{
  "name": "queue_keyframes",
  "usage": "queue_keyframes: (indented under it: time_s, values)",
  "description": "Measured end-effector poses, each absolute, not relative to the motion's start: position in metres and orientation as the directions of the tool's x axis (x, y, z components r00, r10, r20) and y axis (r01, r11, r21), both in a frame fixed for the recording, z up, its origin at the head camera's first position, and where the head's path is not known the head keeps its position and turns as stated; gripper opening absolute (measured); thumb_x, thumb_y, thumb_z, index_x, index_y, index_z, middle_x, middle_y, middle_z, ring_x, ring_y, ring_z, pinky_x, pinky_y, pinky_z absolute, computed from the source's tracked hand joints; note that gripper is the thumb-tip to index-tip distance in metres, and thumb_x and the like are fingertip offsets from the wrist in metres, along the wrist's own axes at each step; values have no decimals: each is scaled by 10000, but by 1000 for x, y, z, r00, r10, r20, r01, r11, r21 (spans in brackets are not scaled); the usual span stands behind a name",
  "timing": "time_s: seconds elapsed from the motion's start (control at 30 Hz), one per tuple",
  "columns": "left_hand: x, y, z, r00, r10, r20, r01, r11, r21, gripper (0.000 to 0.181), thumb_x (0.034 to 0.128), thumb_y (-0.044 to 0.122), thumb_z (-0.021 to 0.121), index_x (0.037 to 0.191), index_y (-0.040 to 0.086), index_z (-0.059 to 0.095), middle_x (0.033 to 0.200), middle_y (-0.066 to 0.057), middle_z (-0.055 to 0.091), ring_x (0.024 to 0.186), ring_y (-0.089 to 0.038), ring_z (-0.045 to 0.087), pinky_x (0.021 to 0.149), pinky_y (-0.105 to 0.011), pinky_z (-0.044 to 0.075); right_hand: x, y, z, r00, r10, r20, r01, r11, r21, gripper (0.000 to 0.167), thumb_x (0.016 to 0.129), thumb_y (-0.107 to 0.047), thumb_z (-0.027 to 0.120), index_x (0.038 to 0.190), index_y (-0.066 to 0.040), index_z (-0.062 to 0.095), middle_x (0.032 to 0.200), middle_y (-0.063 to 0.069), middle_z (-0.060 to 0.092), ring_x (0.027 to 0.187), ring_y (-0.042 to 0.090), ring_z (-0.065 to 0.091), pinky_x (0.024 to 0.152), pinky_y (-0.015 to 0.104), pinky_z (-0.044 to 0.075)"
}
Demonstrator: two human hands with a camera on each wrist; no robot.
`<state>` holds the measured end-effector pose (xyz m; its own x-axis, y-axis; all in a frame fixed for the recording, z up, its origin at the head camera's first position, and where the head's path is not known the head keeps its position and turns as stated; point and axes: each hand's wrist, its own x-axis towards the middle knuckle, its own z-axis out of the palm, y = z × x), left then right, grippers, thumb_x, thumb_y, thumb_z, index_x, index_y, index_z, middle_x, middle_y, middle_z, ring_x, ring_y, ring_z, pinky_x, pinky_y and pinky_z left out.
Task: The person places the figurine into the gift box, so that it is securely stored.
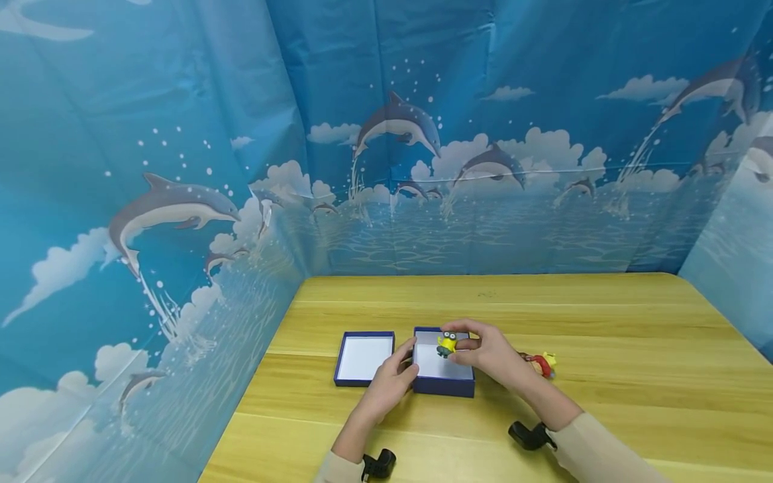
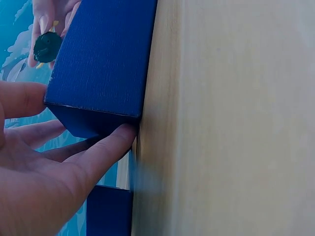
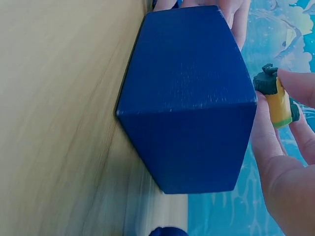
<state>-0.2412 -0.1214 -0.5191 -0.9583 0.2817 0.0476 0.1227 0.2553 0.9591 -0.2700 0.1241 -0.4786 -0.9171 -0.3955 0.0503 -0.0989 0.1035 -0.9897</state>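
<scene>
My right hand point(image 1: 492, 352) pinches a small yellow and green Minion figure point(image 1: 447, 343) between thumb and fingers, above an open blue box point(image 1: 443, 387). In the head view the figure is upright; the right wrist view shows its dark green part point(image 3: 267, 82) beside the top of the box. My left hand point(image 1: 389, 386) touches the left side of the box with fairly straight fingers, the thumb at its near corner. In the left wrist view, a finger point(image 2: 110, 147) lies along the wall down to the table. The box's inside is white.
A shallow blue lid point(image 1: 364, 360) with a white inside lies left of the box. Another figure point(image 1: 541, 364), red and yellow, lies on the wooden table point(image 1: 634, 376) behind my right wrist, partly hidden. A dolphin-print curtain point(image 1: 386, 181) surrounds the table's back and sides.
</scene>
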Motion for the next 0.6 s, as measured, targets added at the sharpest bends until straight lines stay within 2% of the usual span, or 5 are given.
queue_keyframes:
  time_s: [0.13,0.33,0.6]
  values:
    - [-241,-122,-519,-957,285,48,125,260,957,533,1061,182,503,1575,205,363,1563,-187,377,1391,-393,412,1080,-493,427,-272,119,-477,-923,-384,8,-49,99,-994,567,854,-157,816,1374,-108,595,1360,111,562,1110,290,644,874,417,576]
    - [-241,-122,-519,-958,285,44,123,268,955,539,1058,179,505,1577,194,361,1565,-177,378,1395,-379,409,1085,-484,423,-273,111,-474,-934,-357,2,-50,125,-991,458,954,-278,713,1356,-89,604,1319,98,587,1101,277,628,915,438,562]
    - [-242,-123,-519,-958,285,28,110,278,954,544,1059,183,503,1582,209,352,1563,-156,389,1395,-356,419,1082,-466,432,-282,102,-472,-914,-404,-36,-31,158,-987,321,978,-135,660,1283,-35,645,1300,132,605,1058,275,634,880,467,565]
